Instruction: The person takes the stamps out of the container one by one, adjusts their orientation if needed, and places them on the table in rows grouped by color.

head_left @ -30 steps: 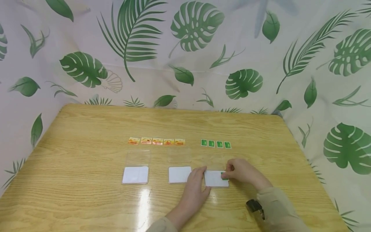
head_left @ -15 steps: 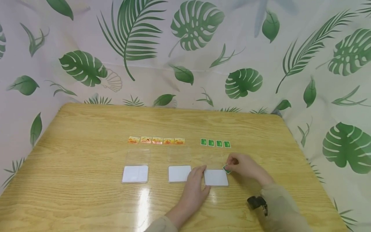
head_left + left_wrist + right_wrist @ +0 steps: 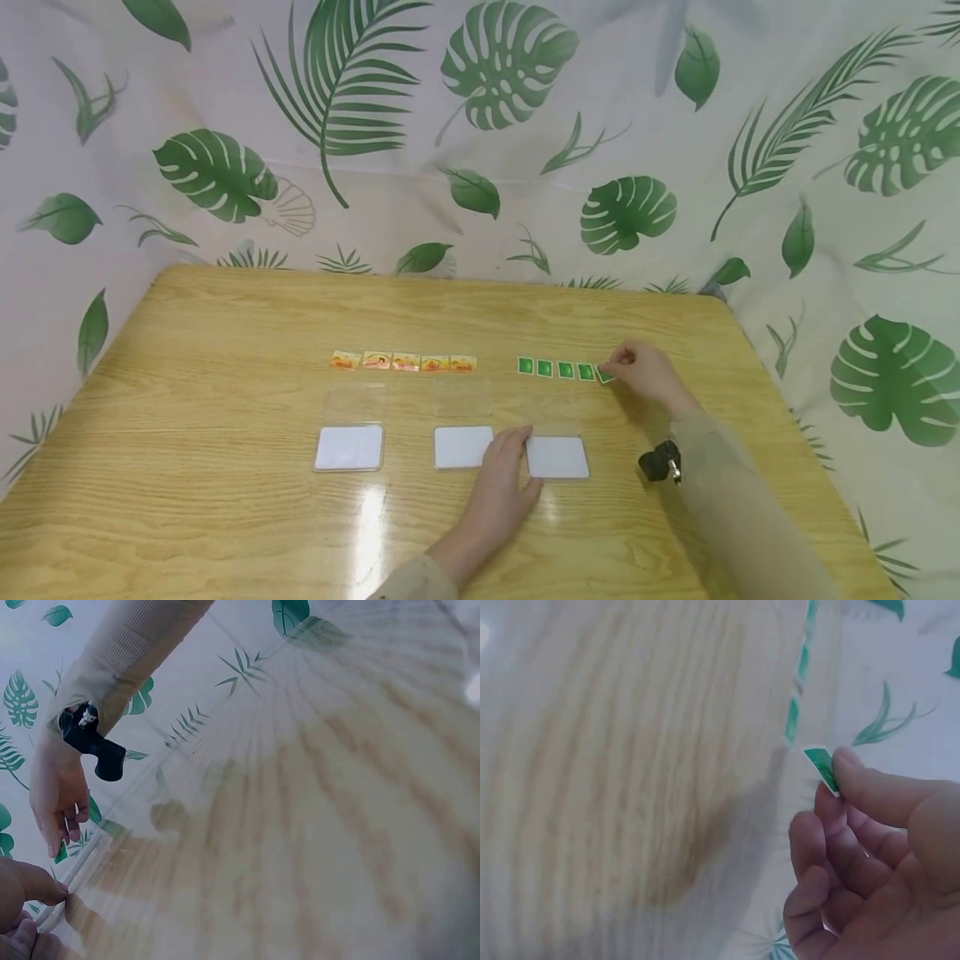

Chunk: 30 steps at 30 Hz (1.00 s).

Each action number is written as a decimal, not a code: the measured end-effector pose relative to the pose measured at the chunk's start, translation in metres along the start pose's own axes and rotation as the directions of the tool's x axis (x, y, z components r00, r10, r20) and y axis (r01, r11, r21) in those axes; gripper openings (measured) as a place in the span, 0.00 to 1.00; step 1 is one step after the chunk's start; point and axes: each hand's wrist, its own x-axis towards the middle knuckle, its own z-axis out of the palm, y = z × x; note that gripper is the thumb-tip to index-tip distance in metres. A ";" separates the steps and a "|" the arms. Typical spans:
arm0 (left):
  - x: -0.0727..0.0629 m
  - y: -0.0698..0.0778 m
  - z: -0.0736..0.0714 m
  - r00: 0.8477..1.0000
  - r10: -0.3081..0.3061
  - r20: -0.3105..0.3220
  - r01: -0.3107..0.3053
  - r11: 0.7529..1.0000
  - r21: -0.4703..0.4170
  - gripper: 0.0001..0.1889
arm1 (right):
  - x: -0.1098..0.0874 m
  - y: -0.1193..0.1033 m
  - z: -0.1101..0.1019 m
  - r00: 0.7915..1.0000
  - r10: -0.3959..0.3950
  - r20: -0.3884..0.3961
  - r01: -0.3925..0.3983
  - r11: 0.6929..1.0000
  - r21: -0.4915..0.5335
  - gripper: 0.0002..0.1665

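Between thumb and index finger my right hand pinches a small green stamp with a white border, at the right end of a row of green stamps. In the right wrist view the held stamp is tilted, and the other fingers curl below it. My left hand holds the left end of the rightmost clear case, which has a white insert, with a fingertip at its upper corner and the thumb at its lower corner. In the left wrist view this hand's thumb shows at the lower left, the case hidden.
Two more clear cases, a middle one and a left one, lie with white inserts and transparent lids folded back. Behind them runs a row of orange-yellow stamps. A leaf-patterned cloth stands around the wooden table.
My right hand has lifted the green stamp off the rightmost case's white insert and carried it away from me to the right end of the green row. The left hand stays put.
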 end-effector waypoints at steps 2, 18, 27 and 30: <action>0.000 0.000 0.000 1.000 0.005 -0.003 -0.005 1.000 0.000 0.33 | 0.004 0.001 0.000 1.000 0.013 -0.008 -0.013 1.000 -0.007 0.15; -0.001 -0.001 0.000 1.000 0.026 0.005 -0.026 1.000 0.009 0.33 | 0.011 0.002 0.005 1.000 0.026 -0.014 -0.027 0.990 -0.139 0.15; -0.001 -0.002 0.001 1.000 0.026 0.007 -0.026 1.000 0.012 0.33 | 0.009 0.000 0.006 0.998 0.061 -0.006 -0.061 0.988 -0.142 0.17; -0.001 -0.003 0.001 0.999 0.033 0.001 -0.033 0.999 0.017 0.33 | 0.008 -0.001 0.007 0.999 0.048 0.001 -0.047 0.989 -0.142 0.16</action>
